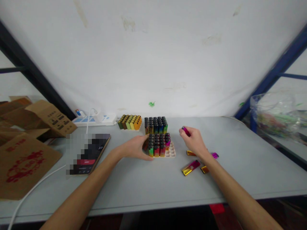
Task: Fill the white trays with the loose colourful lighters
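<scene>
My left hand (136, 147) wraps round the left side of a white tray (173, 152), thumb at the front corner and fingers behind. Upright lighters (157, 148) with black tops fill most of that tray; holes show bare at its right front. To the right, above the table, my right hand (194, 139) is closed on a purple lighter (185, 130), whose lower part is hidden by the fingers. Below that hand lie several loose lighters, among them a purple and gold one (191, 167), partly covered by my forearm.
Behind stand a second block of black-topped lighters (155, 125) and a tray of gold-topped lighters (129, 122). A phone (99, 148), power strip (107, 119) and cardboard boxes (26, 163) are at left. A clear plastic bag (275, 115) lies far right, by a blue post.
</scene>
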Action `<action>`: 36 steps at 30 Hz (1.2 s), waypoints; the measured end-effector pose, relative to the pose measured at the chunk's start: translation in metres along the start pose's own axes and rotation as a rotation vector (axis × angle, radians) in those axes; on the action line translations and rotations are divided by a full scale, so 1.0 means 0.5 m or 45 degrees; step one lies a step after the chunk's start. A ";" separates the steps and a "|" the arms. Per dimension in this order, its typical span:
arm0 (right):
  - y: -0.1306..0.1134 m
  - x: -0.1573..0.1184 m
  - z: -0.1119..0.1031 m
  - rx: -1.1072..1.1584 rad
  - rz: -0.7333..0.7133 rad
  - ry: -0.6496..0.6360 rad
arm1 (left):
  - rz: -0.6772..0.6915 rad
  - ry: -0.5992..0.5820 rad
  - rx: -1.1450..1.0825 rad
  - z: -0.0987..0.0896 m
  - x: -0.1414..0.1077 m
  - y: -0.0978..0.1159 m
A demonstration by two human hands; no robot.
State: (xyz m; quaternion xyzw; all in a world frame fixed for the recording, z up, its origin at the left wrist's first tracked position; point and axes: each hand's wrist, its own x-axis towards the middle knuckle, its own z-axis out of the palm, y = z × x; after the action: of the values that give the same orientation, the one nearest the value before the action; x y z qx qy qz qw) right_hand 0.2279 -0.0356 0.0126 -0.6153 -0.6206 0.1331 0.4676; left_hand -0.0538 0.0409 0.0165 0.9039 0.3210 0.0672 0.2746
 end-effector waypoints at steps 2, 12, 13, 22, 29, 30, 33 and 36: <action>0.003 0.001 0.000 0.011 -0.002 0.000 | -0.001 0.005 0.004 0.000 0.000 0.001; 0.003 -0.001 -0.004 0.077 -0.256 -0.299 | 0.017 -0.009 -0.032 -0.001 0.000 -0.001; 0.002 0.000 -0.005 0.048 -0.320 -0.308 | 0.021 -0.011 -0.039 0.000 0.000 -0.001; -0.014 -0.007 -0.023 0.141 -0.206 -0.511 | 0.031 -0.003 -0.052 0.004 0.001 -0.010; -0.007 -0.004 -0.039 0.078 -0.246 -0.688 | 0.029 -0.015 -0.054 0.002 0.001 -0.005; -0.006 -0.004 -0.040 0.068 -0.242 -0.711 | 0.027 -0.015 -0.049 0.002 0.001 -0.004; -0.006 -0.007 -0.043 0.016 -0.254 -0.738 | 0.025 -0.014 -0.034 0.002 0.001 -0.003; -0.008 -0.010 -0.043 -0.058 -0.313 -0.700 | 0.004 -0.016 -0.012 0.002 0.001 -0.004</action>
State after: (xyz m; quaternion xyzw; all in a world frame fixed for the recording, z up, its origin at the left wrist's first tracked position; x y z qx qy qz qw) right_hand 0.2402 -0.0497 0.0249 -0.4867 -0.7965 0.2233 0.2807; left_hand -0.0543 0.0419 0.0147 0.9036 0.3173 0.0633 0.2809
